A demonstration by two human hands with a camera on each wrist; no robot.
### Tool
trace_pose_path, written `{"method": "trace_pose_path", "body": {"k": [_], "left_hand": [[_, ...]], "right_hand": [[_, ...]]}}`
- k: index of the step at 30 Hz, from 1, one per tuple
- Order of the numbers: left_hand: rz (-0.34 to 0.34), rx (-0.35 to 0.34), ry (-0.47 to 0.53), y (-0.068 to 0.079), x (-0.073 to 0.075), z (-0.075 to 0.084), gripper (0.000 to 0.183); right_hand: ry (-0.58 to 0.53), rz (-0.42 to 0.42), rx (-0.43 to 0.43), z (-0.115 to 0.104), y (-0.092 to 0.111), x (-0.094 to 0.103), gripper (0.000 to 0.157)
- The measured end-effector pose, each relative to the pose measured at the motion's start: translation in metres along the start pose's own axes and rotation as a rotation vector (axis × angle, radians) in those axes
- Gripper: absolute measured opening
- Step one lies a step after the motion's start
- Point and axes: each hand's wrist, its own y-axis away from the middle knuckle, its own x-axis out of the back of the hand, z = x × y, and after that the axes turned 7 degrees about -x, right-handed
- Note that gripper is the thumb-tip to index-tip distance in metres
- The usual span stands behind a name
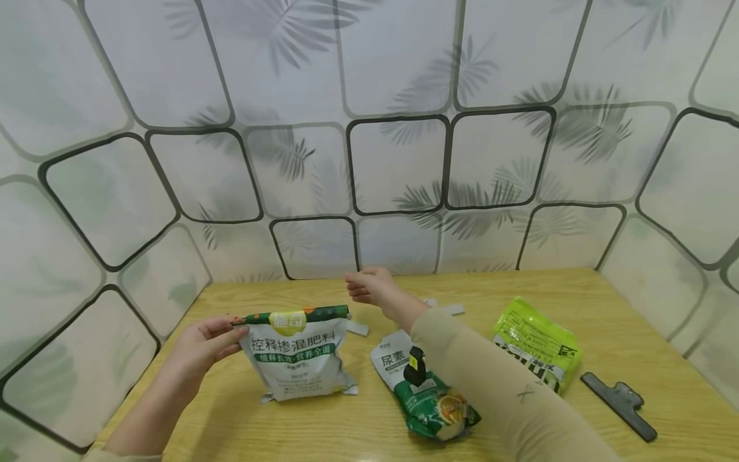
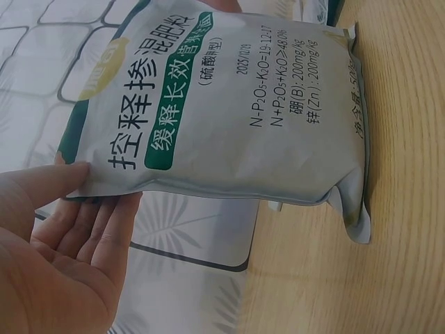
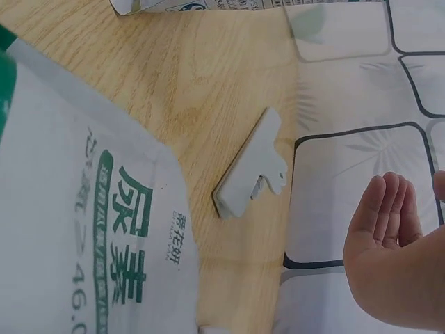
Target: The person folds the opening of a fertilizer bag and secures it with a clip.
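A white fertilizer bag (image 1: 297, 366) with a green top strip and Chinese print stands upright on the table. At its upper left corner my left hand (image 1: 199, 346) pinches the top edge, thumb (image 2: 49, 184) on the printed front and fingers behind. My right hand (image 1: 375, 289) is raised just past the bag's upper right corner, holding nothing; its fingers (image 3: 386, 209) lie side by side, slightly bent. Beneath the right forearm lies a white and green urea bag (image 1: 398, 369), partly covered by the sleeve. One white clip (image 3: 250, 167) rests on the table near the right hand.
To the right lies a bright green bag (image 1: 534, 337), with a dark grey clip (image 1: 620, 405) beside it. Another white piece (image 1: 358, 328) shows behind the fertilizer bag. Patterned wall panels (image 1: 398, 167) enclose the wooden table (image 1: 231, 423) at the back and sides.
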Motion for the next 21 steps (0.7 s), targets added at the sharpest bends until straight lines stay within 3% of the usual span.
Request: {"method": "trace_pose_path", "body": {"k": [10,21], "left_hand": [[0.006,0.007,0.026,-0.001,0.001,-0.001,0.016],[0.005,-0.005,0.038,0.002,0.000,-0.002,0.016]], "right_hand": [[-0.025,0.021,-0.055,0.009,-0.007,0.000,0.039],[0.005,0.065,-0.137,0.019,-0.016,-0.003,0.038]]}}
